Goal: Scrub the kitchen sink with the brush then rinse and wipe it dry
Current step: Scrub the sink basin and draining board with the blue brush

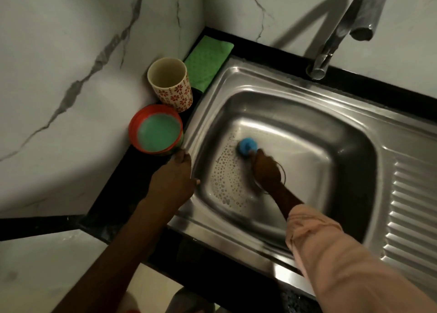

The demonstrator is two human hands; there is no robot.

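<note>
A: Where is the brush (247,145)?

B: Down in the basin of the steel sink (281,93), on the floor of it towards the left wall. Only its blue head shows, just beyond the fingertips of the right hand (267,168).

A: So the right grip has it?

B: The fingers are curled down and the blue head sticks out from under them, so that grip is clamped on the brush. The hand is blurred, and I cannot make out a handle.

A: And beside the brush?

B: A patch of soap bubbles (227,171) lies on the basin floor, left of the right hand and running from the brush head towards the near wall.

A: The left hand (173,178)?

B: It rests on the left rim of the sink where the rim meets the dark worktop (113,194). The fingers lie fairly straight and spread, holding nothing; that grip is apart. Its fingertips are just beside an orange tub (155,129) with green stuff in it.

A: What else stands there?

B: Behind the tub, a cream cup (171,85) with red flowers, upright. Behind that, in the corner, a folded green cloth (208,62). The tap (343,29) rises from the far edge of the sink, its spout over the right part. A ribbed draining board (411,206) lies right of the basin.
</note>
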